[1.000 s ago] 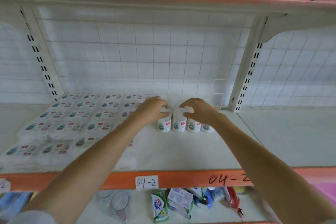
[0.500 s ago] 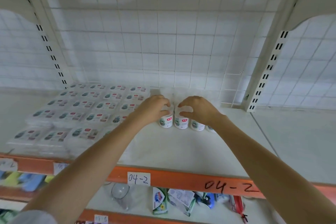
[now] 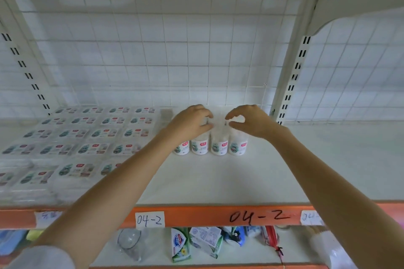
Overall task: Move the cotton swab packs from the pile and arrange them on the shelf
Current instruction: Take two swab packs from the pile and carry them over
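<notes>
Several round white cotton swab packs (image 3: 218,147) stand upright in a row near the back middle of the white shelf (image 3: 218,181). My left hand (image 3: 192,121) curls its fingers and thumb over the tops of the left packs. My right hand (image 3: 251,121) curls the same way over the right packs, thumb and forefinger around a lid. The two hands almost meet above the row. What stands behind the front row is hidden by my hands. Flat clear cotton swab packs (image 3: 94,133) lie in neat rows on the left part of the shelf.
An orange front rail (image 3: 196,216) carries "04-2" labels. A slotted upright post (image 3: 288,85) and a wire grid back wall bound the bay. Bare shelf surface (image 3: 338,159) stretches to the right. The lower shelf holds a clear cup (image 3: 129,242), a soap pack (image 3: 180,244) and other goods.
Both hands have stayed on the round packs but now sit slightly higher, so more of the row shows under them. The view has tilted downward.
</notes>
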A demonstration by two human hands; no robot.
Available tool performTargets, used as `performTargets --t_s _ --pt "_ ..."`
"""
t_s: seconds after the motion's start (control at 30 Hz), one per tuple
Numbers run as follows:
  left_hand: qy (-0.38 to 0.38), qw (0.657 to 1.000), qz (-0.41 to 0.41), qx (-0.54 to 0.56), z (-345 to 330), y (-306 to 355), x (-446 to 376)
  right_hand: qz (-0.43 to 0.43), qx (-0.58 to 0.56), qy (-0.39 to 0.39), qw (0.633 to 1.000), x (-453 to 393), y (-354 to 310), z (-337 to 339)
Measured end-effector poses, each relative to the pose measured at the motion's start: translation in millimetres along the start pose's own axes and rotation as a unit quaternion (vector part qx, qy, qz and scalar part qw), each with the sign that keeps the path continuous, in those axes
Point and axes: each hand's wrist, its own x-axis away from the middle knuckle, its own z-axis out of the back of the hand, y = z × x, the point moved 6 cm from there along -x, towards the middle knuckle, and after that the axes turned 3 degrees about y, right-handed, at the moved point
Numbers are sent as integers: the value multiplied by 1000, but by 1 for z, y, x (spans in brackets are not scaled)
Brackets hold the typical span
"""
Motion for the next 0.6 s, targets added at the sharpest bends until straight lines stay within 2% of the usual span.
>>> performTargets --t_s 0.2,0.4,0.6 --pt "-67 997 10 -30 -39 17 -12 -45 12 -44 998 25 32 -5" --pt "-62 998 8 8 -43 13 -13 -37 -12 -1 999 29 30 -12" --pt "-55 998 7 23 -46 10 -14 -35 13 12 999 31 28 -12"
